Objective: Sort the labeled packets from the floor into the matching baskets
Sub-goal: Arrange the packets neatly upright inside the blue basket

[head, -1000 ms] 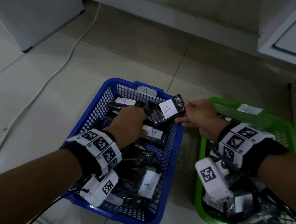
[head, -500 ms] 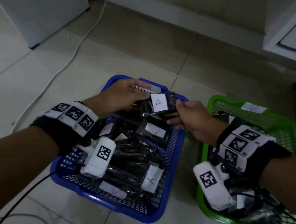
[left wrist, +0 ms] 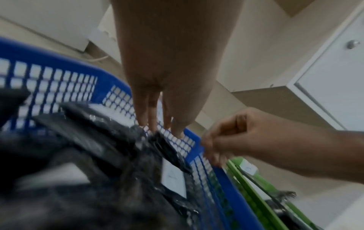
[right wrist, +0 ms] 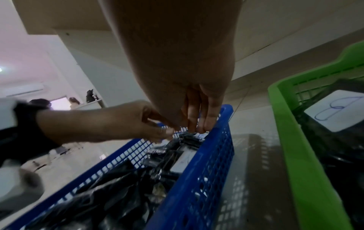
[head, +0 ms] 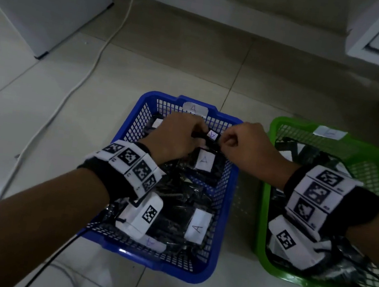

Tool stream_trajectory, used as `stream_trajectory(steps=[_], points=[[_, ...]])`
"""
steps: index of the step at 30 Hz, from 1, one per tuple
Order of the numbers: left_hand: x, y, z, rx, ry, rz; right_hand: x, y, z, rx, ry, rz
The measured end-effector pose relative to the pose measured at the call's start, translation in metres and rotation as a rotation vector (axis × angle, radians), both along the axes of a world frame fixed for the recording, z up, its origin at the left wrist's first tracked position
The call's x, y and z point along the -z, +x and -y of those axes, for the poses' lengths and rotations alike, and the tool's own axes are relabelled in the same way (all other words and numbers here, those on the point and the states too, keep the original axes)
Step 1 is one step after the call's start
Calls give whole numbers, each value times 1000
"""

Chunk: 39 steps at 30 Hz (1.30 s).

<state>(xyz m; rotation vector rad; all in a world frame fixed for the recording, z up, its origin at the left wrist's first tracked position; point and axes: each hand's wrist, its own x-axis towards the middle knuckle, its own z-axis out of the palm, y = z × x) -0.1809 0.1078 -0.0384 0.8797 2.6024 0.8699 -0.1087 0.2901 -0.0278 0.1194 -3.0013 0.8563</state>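
My fingers (head: 198,130) on the left hand (head: 174,138) are curled round one end of a dark packet (head: 211,138), and the right hand (head: 244,146) pinches its other end, so I hold it between both hands over the far part of the blue basket (head: 223,224). Its white label reads A, matching the tag on the basket's far rim. The blue basket is already heaped with A packets, and the green basket (head: 262,218) on the right holds dark packets too; its tag I cannot read from the head view. I see no packets on the floor (head: 42,101) in these views, so I judge the sorting nearly done, with this packet only needing to be let down. The basket's far wall is just beyond my fingertips and its right wall just beside my right hand, so room is tight there; nearer me, above the heap, there is more. A white cable (head: 92,65) runs along the floor to the left, well apart.
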Motion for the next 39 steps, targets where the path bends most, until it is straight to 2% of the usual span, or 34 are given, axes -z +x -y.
stream_trajectory(steps=[3, 4, 7, 8, 9, 11, 14, 17, 19, 23, 27, 29, 31, 34, 36, 39], points=[[-15, -7, 21, 37, -31, -12, 5, 8, 12, -127, -15, 57], [-20, -11, 31, 89, -134, 23, 4, 11, 18, -185, -53, 131], [-28, -12, 66, 265, -678, 176, 4, 23, 41, -350, -63, 469], [-28, -10, 74, 302, -797, 227, 7, 29, 48, -378, -25, 530], [-26, -8, 82, 320, -828, 252, 11, 34, 54, -385, 6, 543], [-16, -1, 94, 306, -755, 220, 19, 44, 64, -353, 34, 490], [-8, 10, 99, 306, -722, 165, 31, 51, 68, -332, -41, 401], [-14, 21, 100, 281, -656, 251, 36, 49, 70, -432, -66, 332], [-17, 27, 104, 266, -605, 212, 36, 46, 74, -460, -65, 324], [-10, 35, 117, 249, -586, 38, 25, 35, 77, -494, 9, 368], [-9, 45, 122, 211, -508, -22, -4, 17, 65, -541, 113, 578], [-11, 46, 125, 162, -474, -58, -19, 8, 60, -570, 253, 677], [-15, 44, 129, 90, -424, -70, -26, -1, 61, -550, 306, 651], [-22, 37, 134, -39, -273, -104, -28, -15, 65, -464, 302, 515], [-23, 30, 138, -107, -213, -125, -30, -22, 70, -432, 321, 516], [-18, 26, 144, -256, -111, -103, -27, -28, 83, -358, 182, 466]])
